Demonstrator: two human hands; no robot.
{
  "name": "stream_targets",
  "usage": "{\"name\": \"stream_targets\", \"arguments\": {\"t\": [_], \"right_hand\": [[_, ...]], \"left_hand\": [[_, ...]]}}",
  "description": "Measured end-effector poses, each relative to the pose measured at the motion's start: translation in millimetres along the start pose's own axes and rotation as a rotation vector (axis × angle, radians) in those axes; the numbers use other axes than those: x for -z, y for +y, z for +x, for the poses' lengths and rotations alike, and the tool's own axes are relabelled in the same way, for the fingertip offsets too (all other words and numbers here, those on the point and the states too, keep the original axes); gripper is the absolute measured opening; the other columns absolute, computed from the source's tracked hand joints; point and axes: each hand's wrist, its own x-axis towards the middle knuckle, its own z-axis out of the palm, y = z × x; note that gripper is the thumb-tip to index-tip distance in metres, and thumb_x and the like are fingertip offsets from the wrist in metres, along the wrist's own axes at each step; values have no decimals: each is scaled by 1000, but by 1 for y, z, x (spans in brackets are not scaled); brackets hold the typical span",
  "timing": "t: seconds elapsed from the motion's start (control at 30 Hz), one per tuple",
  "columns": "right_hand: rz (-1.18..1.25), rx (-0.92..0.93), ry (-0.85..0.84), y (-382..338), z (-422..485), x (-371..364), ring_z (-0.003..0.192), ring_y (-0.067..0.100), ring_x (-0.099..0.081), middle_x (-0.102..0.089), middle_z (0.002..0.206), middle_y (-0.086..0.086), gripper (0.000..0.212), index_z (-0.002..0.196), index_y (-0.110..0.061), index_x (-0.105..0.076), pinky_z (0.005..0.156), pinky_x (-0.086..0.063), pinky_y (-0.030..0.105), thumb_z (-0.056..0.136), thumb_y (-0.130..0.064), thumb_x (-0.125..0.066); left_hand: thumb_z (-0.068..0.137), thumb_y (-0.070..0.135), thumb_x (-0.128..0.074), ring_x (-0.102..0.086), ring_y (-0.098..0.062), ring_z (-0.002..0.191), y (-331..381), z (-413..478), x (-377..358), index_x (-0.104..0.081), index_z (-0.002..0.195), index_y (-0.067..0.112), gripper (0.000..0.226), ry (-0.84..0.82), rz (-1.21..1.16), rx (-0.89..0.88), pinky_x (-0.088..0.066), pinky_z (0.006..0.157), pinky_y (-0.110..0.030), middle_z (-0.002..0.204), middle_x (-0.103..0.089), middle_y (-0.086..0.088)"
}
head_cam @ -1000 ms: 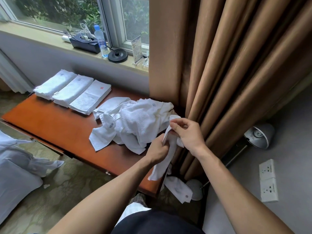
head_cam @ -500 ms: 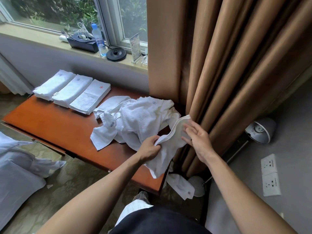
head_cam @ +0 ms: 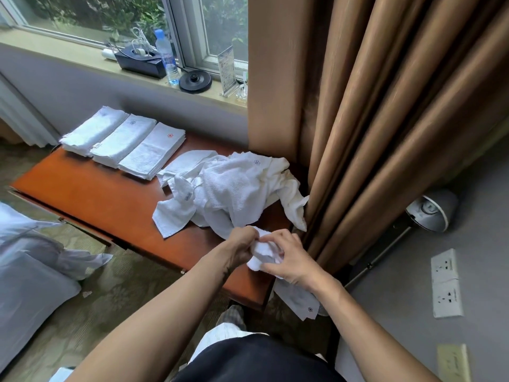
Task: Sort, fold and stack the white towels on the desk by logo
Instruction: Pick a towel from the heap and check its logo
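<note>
A bunched white towel point(head_cam: 264, 250) sits between both my hands above the desk's near right corner. My left hand point(head_cam: 242, 245) grips its left side, and my right hand point(head_cam: 286, 260) curls its fingers round the right side. A loose pile of white towels point(head_cam: 234, 188) lies on the orange-brown desk point(head_cam: 104, 194), just beyond my hands. Three folded towel stacks stand in a row at the desk's far left: the left stack point(head_cam: 93, 130), the middle stack point(head_cam: 124, 142) with a blue logo, and the right stack point(head_cam: 154, 153) with a red logo.
Another white towel point(head_cam: 300, 301) with a dark logo lies on the floor under my right wrist. Brown curtains point(head_cam: 371, 119) hang right beside the desk. A floor lamp point(head_cam: 429, 210), wall sockets point(head_cam: 444, 282), a windowsill with a water bottle point(head_cam: 166, 60), and bedding point(head_cam: 30, 260) surround it.
The towel was spread out between my hands; now it is bunched up low over the desk's near corner. My right hand, open half a second ago, has closed on it.
</note>
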Motion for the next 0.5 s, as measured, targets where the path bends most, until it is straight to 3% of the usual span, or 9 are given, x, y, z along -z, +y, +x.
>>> {"name": "stream_targets", "arguments": {"t": [0.07, 0.13, 0.23, 0.3, 0.5], "right_hand": [[-73, 36, 63, -1, 5, 0, 115, 10, -38, -49, 123, -16, 45, 128, -35, -64, 105, -40, 29, 85, -40, -73], [-66, 58, 90, -3, 8, 0, 115, 14, -43, -54, 124, -12, 39, 128, -29, -65, 104, -40, 32, 89, -34, -61], [-126, 82, 133, 0, 14, 0, 115, 20, -51, -59, 126, -4, 46, 132, -22, -65, 103, -44, 38, 90, -4, -56], [-176, 87, 189, -1, 19, 1, 112, 20, -54, -63, 122, -4, 42, 128, -22, -68, 100, -46, 37, 92, -3, -57], [-82, 90, 245, -28, 49, -3, 101, 5, -60, -68, 105, -17, 23, 112, -28, -73, 87, -50, 26, 97, -17, -60]], "left_hand": [[89, -21, -30, -64, -36, 95, 5, -11, 3, -42, 138, -14, 51, -18, -74, 28, -59, 59, -38, 130, -56, -34], [86, -26, -24, -62, -40, 102, 10, -14, 9, -36, 144, -10, 61, 0, -130, 15, -61, 59, -40, 137, -51, -36], [91, -26, -18, -63, -42, 110, 19, -20, 26, -39, 141, 1, 61, -11, -221, 41, -60, 51, -33, 124, -57, -33], [93, -25, -19, -61, -42, 119, 26, -25, 40, -43, 139, -3, 56, -30, -220, 59, -60, 50, -30, 138, -50, -33], [91, -20, -25, -69, -25, 67, 39, -28, 93, -57, 112, -8, 40, -27, -252, 29, -56, 49, -24, 120, -60, -27]]}}
